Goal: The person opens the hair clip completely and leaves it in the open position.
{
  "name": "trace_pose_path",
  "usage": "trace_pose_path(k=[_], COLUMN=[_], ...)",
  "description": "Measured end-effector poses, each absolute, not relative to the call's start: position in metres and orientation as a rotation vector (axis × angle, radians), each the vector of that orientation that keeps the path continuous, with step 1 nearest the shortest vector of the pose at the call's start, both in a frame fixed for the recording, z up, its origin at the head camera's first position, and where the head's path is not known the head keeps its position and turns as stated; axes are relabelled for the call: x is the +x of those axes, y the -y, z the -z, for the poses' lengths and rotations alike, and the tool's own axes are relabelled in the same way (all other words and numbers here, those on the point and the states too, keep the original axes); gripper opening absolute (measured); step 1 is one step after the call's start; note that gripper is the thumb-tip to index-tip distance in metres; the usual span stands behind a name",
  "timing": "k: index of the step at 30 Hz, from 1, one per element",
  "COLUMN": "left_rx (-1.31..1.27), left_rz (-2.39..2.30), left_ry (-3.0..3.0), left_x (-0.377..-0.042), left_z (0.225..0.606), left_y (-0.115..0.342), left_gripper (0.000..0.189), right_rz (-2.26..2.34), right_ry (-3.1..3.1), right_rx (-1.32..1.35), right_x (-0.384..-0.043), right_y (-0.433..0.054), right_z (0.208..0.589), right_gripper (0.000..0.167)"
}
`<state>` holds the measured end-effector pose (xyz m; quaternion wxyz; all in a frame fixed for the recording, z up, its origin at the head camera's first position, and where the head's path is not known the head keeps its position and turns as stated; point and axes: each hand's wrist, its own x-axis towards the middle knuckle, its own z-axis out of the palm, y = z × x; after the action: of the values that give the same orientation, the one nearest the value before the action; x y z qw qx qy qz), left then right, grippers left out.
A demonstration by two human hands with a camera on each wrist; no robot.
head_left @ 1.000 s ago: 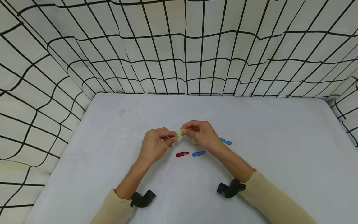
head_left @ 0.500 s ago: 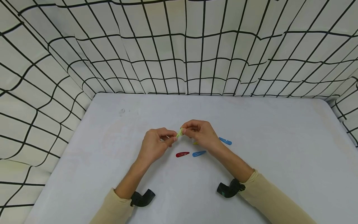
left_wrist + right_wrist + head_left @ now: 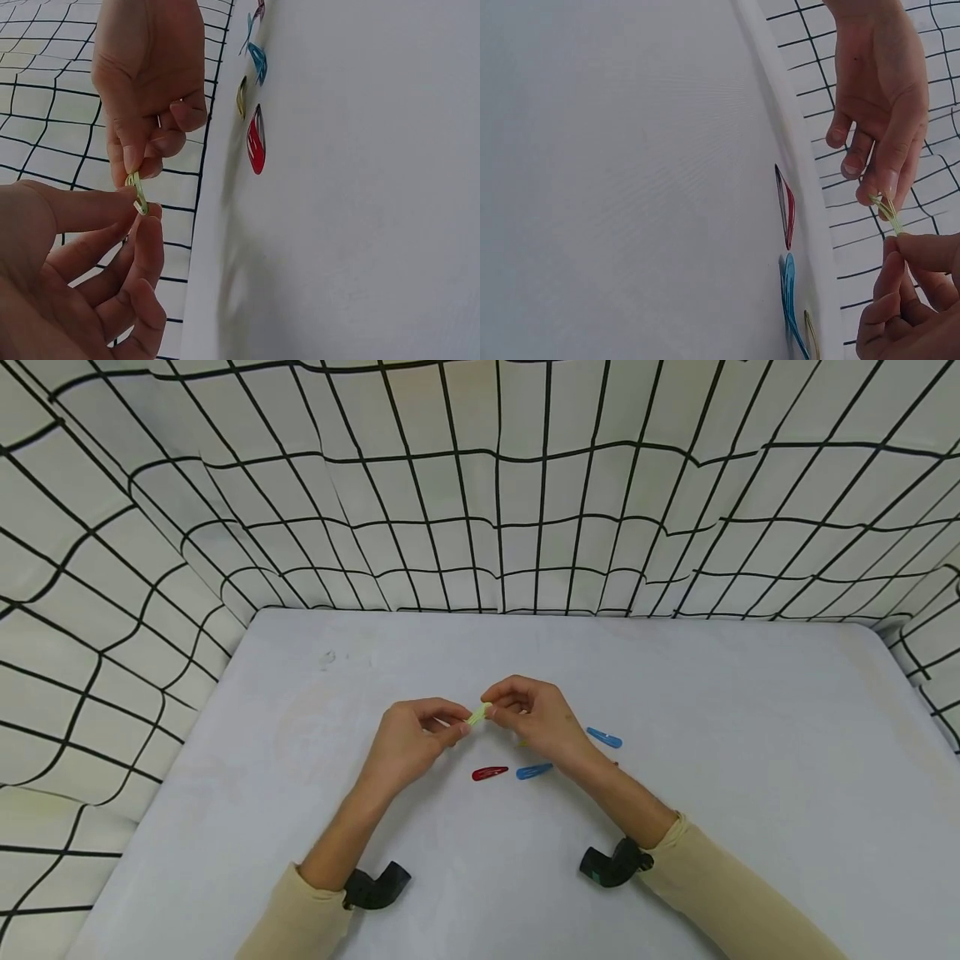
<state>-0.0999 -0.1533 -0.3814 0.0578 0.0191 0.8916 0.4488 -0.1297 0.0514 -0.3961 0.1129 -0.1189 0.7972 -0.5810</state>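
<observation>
A yellow-green snap hair clip (image 3: 478, 714) is held above the table between both hands. My left hand (image 3: 408, 745) pinches one end between thumb and forefinger. At the other end, the thumb and forefinger of my right hand (image 3: 542, 720) pinch it too. In the left wrist view the clip (image 3: 138, 193) looks slightly parted. Below the hands lie a red snap clip (image 3: 490, 773) and a blue snap clip (image 3: 534, 771). Another blue clip (image 3: 604, 737) rests beyond the right wrist. A yellow clip (image 3: 241, 97) shows in the left wrist view, mostly hidden by my right hand in the head view.
The white table (image 3: 300, 777) stretches around the hands. Black-lined grid fabric (image 3: 517, 493) rises behind it and at both sides. A dark curved wrist mount sits at each sleeve cuff. A reddish clip (image 3: 259, 9) is cut off at the top of the left wrist view.
Both hands have risen slightly, still on the yellow-green clip. My left hand has shifted a little left, and more of the clip shows between the fingers. The clips on the table have not moved.
</observation>
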Motion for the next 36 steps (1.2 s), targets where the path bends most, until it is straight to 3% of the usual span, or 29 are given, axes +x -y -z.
trace_pose_path(k=[16,36], left_rx=[0.061,0.129], left_rz=[-1.271,-1.138], left_ry=[-2.697,-2.691], left_x=[-0.104,-0.107], left_z=[0.379,0.383], left_y=[0.164,0.174], left_gripper=[0.014,0.018], right_rz=[1.338,1.166], right_ry=[-2.598,-2.579], right_rx=[-0.541,-0.495], right_x=[-0.133,-0.138], right_y=[-0.043,-0.031], right_z=[0.395,0.396], right_gripper=[0.016,0.013])
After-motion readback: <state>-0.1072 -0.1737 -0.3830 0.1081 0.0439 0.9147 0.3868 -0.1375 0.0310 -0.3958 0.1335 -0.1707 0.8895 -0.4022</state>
